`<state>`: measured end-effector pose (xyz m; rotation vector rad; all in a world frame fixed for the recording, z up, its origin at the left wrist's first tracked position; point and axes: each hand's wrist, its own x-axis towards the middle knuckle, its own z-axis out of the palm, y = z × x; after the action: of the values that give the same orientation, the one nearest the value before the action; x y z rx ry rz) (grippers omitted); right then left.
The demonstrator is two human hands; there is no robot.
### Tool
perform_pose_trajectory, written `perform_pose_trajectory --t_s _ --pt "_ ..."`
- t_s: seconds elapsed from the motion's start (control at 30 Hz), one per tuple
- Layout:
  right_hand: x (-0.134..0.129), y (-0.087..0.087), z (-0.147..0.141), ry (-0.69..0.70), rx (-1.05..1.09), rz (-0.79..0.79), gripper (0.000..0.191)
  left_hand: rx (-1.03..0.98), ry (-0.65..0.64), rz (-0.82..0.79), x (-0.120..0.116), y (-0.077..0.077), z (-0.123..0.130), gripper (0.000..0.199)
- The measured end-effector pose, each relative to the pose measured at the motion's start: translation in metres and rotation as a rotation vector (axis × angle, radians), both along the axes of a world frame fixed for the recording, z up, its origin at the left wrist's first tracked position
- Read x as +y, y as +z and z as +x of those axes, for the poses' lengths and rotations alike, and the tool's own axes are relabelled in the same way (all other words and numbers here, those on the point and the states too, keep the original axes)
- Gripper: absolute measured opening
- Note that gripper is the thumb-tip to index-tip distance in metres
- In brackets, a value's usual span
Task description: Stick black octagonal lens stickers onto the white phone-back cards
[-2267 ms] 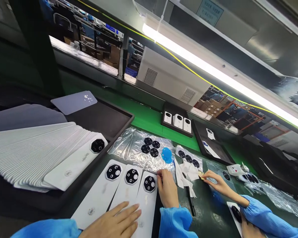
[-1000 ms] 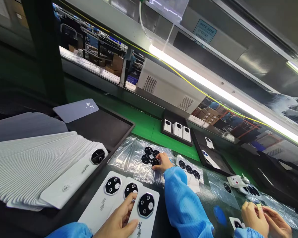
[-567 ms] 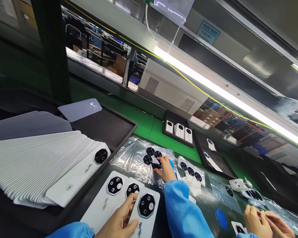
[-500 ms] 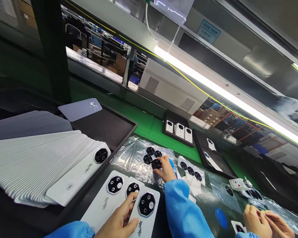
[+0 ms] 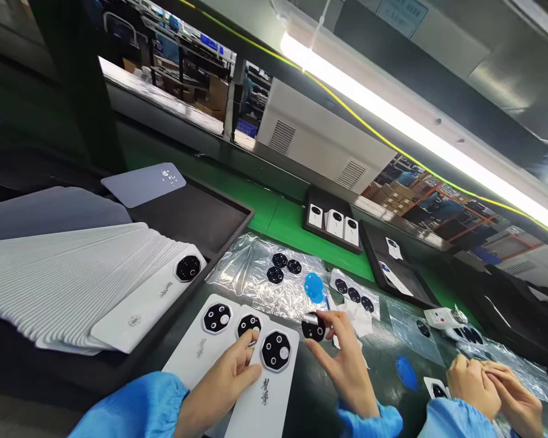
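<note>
My left hand [image 5: 231, 371] pinches the edge of a white panel [image 5: 265, 389] that has a black octagonal camera piece near its top. Under and beside it lie two similar white panels [image 5: 196, 353]. Between the thumb and fingers of my right hand [image 5: 342, 359] is a black disc [image 5: 313, 327], held up just right of the panel. Behind it, three black discs [image 5: 275, 275] rest on a clear plastic sheet [image 5: 256, 286], with a blue round piece [image 5: 314, 287] at the sheet's right side.
A fanned stack of white panels [image 5: 73, 280] fills a dark tray [image 5: 219, 243] at the left. More black discs [image 5: 354, 295] lie right of the sheet. Small trays [image 5: 333, 243] stand behind. Another person's hands [image 5: 493, 386] work at the lower right, near a blue piece [image 5: 406, 373].
My right hand has lifted one black disc off the plastic sheet and brought it nearer, beside the held panel. My left hand keeps its grip. The camera view has tilted down slightly.
</note>
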<state>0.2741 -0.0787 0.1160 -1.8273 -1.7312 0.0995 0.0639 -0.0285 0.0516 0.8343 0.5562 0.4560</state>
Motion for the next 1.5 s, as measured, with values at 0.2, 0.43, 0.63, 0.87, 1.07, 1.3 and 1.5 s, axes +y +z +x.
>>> perform_pose_trajectory --t_s 0.2,0.43,0.63,0.87,1.07,1.3,1.5 --pt "-0.042 -0.015 0.0 -0.008 0.058 0.073 0.034 0.005 -0.04 -0.002 -0.004 0.003 0.012 0.045" --pt "-0.056 -0.028 0.007 -0.013 0.058 0.026 0.036 0.013 -0.081 0.022 -0.003 -0.001 0.019 0.035" --pt "-0.054 -0.034 0.009 -0.008 0.062 0.01 0.036 0.027 -0.051 -0.017 -0.003 0.006 0.022 0.036" --pt "-0.051 -0.035 0.009 -0.003 0.063 -0.008 0.038 0.059 -0.049 -0.047 0.0 0.008 0.024 0.036" --pt "-0.047 -0.034 0.01 -0.013 0.066 -0.001 0.038 0.101 -0.046 -0.085 0.004 0.007 0.026 0.04" --pt "-0.035 -0.029 0.015 -0.004 0.033 0.042 0.036 0.093 -0.033 -0.097 0.009 0.013 0.032 0.041" --pt "-0.025 -0.029 0.02 0.012 0.025 0.035 0.035 0.066 -0.026 -0.086 0.015 0.013 0.034 0.041"
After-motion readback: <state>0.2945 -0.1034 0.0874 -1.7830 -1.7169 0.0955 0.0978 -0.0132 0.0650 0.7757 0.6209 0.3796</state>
